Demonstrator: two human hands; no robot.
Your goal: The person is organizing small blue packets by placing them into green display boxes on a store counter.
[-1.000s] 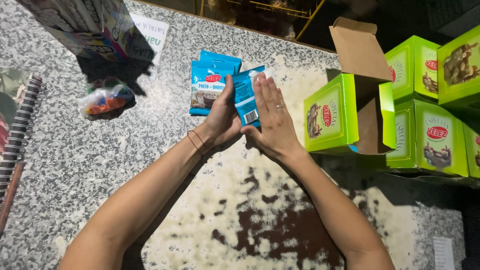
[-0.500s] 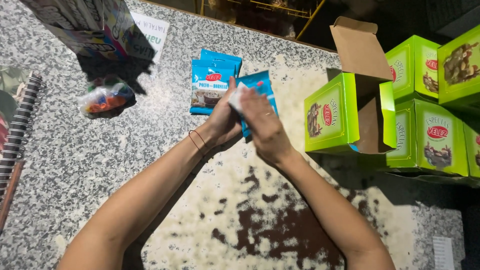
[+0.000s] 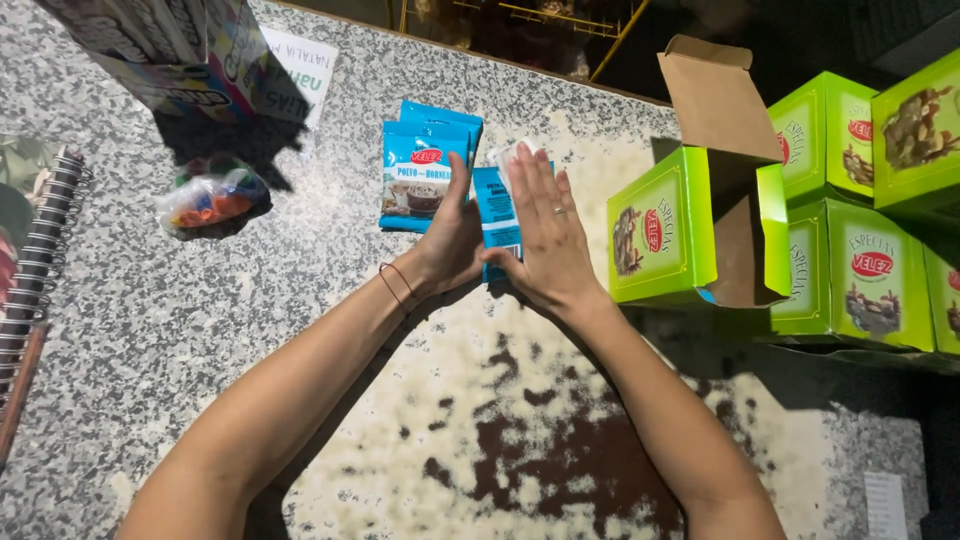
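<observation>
A small blue foil sachet (image 3: 496,215) stands on edge on the speckled granite counter (image 3: 180,330), squeezed between two flat palms. The left hand (image 3: 452,238) presses it from the left, the right hand (image 3: 545,232), a ring on one finger, from the right; fingers straight, not curled. Just left, touching the left hand, two more blue sachets (image 3: 420,170) lie flat. To the right sits an open green cardboard box (image 3: 665,228), more green boxes (image 3: 860,260) beyond it. Far left: a clear bag of coloured bits (image 3: 212,200) and a spiral notebook (image 3: 35,270).
</observation>
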